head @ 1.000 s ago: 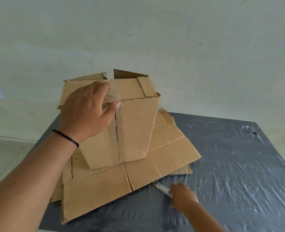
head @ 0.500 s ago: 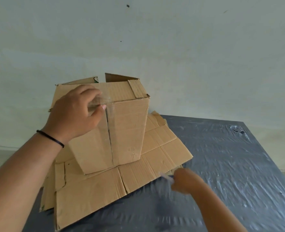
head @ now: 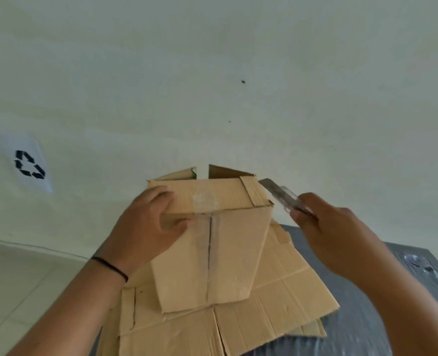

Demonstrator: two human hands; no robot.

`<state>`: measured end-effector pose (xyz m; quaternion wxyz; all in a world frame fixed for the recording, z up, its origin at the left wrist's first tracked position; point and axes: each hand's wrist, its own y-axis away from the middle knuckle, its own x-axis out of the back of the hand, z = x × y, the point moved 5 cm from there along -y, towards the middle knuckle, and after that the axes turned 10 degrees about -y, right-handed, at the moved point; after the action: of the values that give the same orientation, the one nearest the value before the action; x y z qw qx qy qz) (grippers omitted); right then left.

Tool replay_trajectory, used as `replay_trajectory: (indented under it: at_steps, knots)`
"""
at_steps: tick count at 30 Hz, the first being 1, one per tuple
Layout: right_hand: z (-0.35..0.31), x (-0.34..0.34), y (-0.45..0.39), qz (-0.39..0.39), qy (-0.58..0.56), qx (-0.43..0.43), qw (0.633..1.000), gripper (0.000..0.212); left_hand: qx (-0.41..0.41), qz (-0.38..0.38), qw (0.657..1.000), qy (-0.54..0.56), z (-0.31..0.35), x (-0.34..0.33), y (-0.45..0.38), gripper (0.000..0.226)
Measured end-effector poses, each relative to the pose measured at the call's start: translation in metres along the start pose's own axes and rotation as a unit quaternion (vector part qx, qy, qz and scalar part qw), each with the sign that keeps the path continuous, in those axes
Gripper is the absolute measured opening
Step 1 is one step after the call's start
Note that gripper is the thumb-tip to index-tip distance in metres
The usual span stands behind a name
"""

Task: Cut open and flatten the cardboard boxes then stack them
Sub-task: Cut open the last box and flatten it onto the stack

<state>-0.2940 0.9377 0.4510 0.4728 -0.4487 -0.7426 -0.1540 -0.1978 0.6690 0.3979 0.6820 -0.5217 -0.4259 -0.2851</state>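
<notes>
Left hand grips the box; right hand apparently clenches a cutter.

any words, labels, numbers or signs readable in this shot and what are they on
No words or numbers can be read anywhere.
Black recycling symbol of three chasing arrows, no text: on a white sheet on the pale wall.
Small green mark at the back flap of the upright brown cardboard box: too small to read.
Metal utility knife in the right hand: no marking visible.
</notes>
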Motion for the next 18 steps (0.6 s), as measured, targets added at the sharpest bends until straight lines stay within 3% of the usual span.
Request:
replay_trajectory:
  at_steps: [5,10,13,18]
  knots:
    - [-0.045,0.002,-0.031,-0.012,0.073,0.127,0.989,0.019,-0.002,0.007,0.997,0.083,-0.011,-0.004,0.000,0.085]
    - [-0.070,-0.027,-0.065,-0.046,0.143,0.204,0.967,0.019,-0.034,0.038,0.997,0.063,-0.012,0.000,-0.001,0.056]
    - [-0.080,-0.039,-0.077,-0.069,0.191,0.252,0.946,0.011,0.006,0.062,0.994,0.093,-0.007,0.002,-0.003,0.047]
    - [-0.091,-0.047,-0.088,-0.110,0.224,0.297,0.922,0.021,0.038,0.090,0.981,0.170,-0.005,-0.005,-0.005,0.035]
